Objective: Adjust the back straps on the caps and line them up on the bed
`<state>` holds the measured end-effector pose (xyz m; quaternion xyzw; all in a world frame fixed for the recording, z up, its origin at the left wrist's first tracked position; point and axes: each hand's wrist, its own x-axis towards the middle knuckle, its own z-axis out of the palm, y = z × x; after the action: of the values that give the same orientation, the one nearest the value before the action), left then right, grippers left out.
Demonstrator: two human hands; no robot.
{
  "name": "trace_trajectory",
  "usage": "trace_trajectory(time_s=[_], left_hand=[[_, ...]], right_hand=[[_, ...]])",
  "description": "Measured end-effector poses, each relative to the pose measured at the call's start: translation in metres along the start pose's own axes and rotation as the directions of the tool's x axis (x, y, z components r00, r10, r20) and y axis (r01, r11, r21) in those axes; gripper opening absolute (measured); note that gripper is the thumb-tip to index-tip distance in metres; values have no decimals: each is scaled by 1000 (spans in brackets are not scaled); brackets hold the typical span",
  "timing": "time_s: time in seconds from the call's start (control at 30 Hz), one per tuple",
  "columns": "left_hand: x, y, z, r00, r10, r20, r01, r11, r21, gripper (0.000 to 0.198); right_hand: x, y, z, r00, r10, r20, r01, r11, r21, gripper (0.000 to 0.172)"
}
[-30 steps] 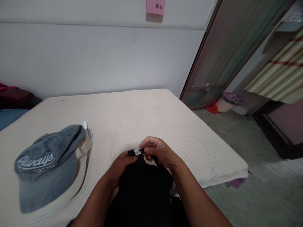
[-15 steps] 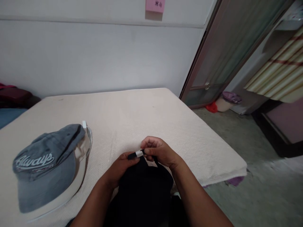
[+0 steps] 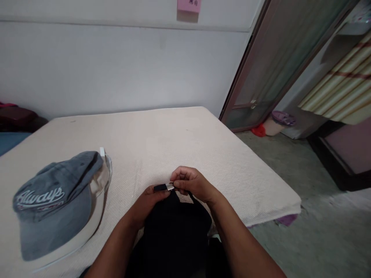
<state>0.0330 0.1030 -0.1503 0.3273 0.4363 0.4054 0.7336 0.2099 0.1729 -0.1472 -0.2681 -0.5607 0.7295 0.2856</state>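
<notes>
Head view: the black cap (image 3: 177,231) lies at 6 o'clock, directly below both hands; its dark cloth hides most detail.
Silver buckle (image 3: 169,186): sits beyond the cap's 12 o'clock edge, between the two hands. The right fingertips meet its 3 o'clock end, while the left thumb tip is just beside it towards 8 o'clock, so the right hand is nearer.
Black strap (image 3: 160,187): its visible length points from the buckle towards 9 o'clock, the long axis lying nearly along the 9-to-3 line. Towards 4 o'clock a small pale gap shows between strap and cap.
Left hand (image 3: 148,201): forearm enters from 7 o'clock; the grip pinches the strap on the buckle's 9 o'clock side, thumb nearest the camera, fingers mostly hidden behind.
Right hand (image 3: 193,186): forearm enters from 5 o'clock; the grip pinches the strap right at the buckle, the upper fingers curled over. How much metal is caught there cannot be told.
Grey cap (image 3: 55,200): rests towards 9 o'clock, well apart from both hands, over a cream hat (image 3: 97,216) on the bed (image 3: 188,146).
</notes>
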Motion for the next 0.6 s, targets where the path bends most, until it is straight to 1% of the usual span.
trace_trajectory(time_s=[0.17, 0.3, 0.37, 0.43, 0.53, 0.6], left_hand=[[0, 4, 1, 999, 31, 20, -29, 996, -88, 16], [0, 3, 2, 998, 59, 19, -56, 990, -132, 11], [0, 2, 1, 998, 61, 10, -60, 989, -133, 13], [0, 2, 0, 999, 44, -8, -45, 991, -126, 16], [-1, 1, -2, 999, 1, -46, -5, 996, -93, 20], [-1, 1, -4, 997, -11, -72, 7, 999, -49, 20]], right_hand=[[-1, 1, 0, 1000, -11, 18, 11, 1000, 16, 19], [-4, 0, -4, 993, 105, 46, -105, 994, 4, 27], [-6, 0, -5, 983, 164, 76, -166, 986, 9, 27], [-6, 0, -6, 980, 182, 81, -186, 982, 44, 22], [-5, -2, -5, 986, 160, 43, -164, 979, 118, 17], [-5, -3, -4, 989, 146, 28, -148, 982, 121, 18]])
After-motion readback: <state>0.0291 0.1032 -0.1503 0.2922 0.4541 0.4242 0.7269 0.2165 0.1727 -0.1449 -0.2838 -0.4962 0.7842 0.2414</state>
